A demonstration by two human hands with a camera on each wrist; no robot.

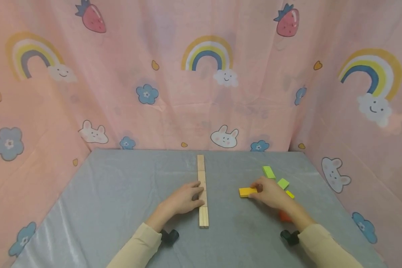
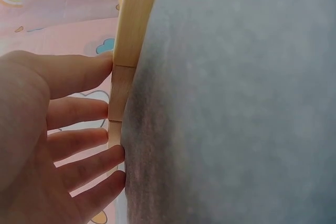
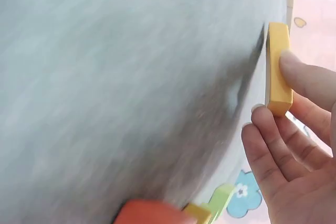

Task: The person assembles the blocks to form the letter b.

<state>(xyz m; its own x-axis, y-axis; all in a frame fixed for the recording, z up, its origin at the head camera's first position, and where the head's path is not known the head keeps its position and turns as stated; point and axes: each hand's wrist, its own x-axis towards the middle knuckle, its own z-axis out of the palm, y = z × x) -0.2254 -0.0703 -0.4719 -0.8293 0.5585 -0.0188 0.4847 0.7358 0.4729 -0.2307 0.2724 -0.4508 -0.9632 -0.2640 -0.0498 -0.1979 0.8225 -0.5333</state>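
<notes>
Several plain wooden blocks (image 1: 203, 217) lie end to end in a straight row running away from me on the grey cloth. My left hand (image 1: 179, 201) is at the left side of this row. In the left wrist view its thumb and spread, fairly straight fingers touch the wooden blocks (image 2: 137, 24). To the right of the row, my right hand (image 1: 271, 191) holds a yellow-orange block (image 1: 246, 192) by its right end. The right wrist view shows the yellow-orange block (image 3: 278, 66) pinched between thumb and fingers, its long side pointing at the row.
Around the right hand lie two green blocks, one farther off (image 1: 268, 172) and one nearer (image 1: 283, 183), a small yellow block (image 1: 289, 194) and a partly hidden orange-red block (image 1: 286, 216). A pink patterned curtain (image 1: 174, 123) borders the table (image 1: 120, 186) at the back and sides.
</notes>
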